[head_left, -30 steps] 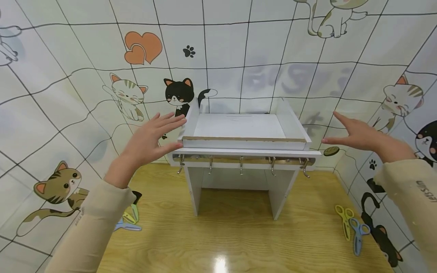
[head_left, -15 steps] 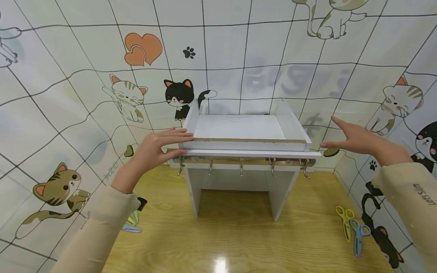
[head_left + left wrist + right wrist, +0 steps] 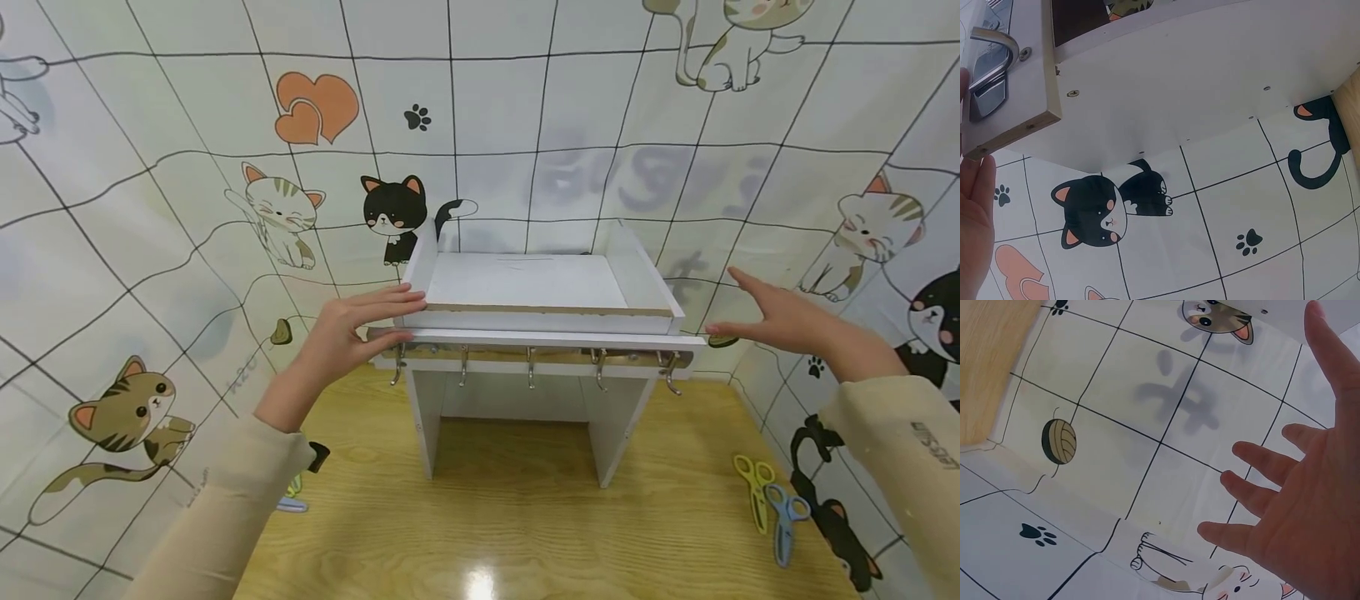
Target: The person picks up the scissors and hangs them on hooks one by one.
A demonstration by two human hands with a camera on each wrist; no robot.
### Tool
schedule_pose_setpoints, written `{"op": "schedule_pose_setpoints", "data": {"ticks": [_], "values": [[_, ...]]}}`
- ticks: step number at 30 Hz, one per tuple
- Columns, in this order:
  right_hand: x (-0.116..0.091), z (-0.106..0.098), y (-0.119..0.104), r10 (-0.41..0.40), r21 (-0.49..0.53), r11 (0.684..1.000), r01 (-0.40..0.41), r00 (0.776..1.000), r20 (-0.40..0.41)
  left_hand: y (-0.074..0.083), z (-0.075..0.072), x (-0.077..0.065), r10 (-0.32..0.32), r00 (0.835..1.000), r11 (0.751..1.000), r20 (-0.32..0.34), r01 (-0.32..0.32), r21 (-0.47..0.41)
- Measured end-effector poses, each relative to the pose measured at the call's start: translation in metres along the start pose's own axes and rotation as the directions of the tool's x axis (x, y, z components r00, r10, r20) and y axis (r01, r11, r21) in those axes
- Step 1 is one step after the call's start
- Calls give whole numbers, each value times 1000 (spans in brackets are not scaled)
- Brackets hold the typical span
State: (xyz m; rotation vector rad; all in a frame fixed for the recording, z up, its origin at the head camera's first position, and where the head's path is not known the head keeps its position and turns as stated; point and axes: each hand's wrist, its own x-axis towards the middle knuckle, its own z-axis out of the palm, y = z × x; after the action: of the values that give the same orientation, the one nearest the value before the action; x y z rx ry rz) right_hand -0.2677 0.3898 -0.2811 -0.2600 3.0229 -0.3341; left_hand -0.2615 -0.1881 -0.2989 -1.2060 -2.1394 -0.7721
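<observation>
A white shelf unit (image 3: 540,338) stands upright on two side panels, with a tray-like top and a row of metal hooks (image 3: 531,367) along its front. My left hand (image 3: 345,329) touches the left end of the top, fingers extended along the side and thumb at the front edge. From the left wrist view, that hand (image 3: 975,225) lies beside the board's end near one hook (image 3: 997,50). My right hand (image 3: 795,321) hovers off the right end, fingers spread and holding nothing. The right wrist view shows its palm (image 3: 1297,512) apart from the white panel at top.
Yellow scissors (image 3: 757,487) and blue scissors (image 3: 783,521) lie on the wooden tabletop (image 3: 525,533) at right. Behind my left sleeve, a blue item (image 3: 292,505) is mostly hidden. Cat-printed sheeting (image 3: 495,100) surrounds the table at the back and sides.
My left hand has come down and right onto the shelf unit's left end. The right hand has dropped slightly, still apart from the unit. The shelf unit stays in place.
</observation>
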Motion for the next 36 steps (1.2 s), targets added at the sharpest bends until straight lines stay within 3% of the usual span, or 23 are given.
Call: {"op": "schedule_pose_setpoints", "data": {"ticks": [17, 26, 36], "values": [[-24, 32, 34, 40, 30, 999, -41, 999, 18, 2, 3, 1, -9, 999, 998, -39, 7, -59], [-36, 60, 56, 31, -3, 1000, -31, 999, -10, 2, 4, -1, -18, 999, 997, -47, 15, -72], [-56, 92, 77, 65, 10, 998, -65, 998, 12, 1, 6, -1, -20, 998, 997, -56, 15, -81]]}}
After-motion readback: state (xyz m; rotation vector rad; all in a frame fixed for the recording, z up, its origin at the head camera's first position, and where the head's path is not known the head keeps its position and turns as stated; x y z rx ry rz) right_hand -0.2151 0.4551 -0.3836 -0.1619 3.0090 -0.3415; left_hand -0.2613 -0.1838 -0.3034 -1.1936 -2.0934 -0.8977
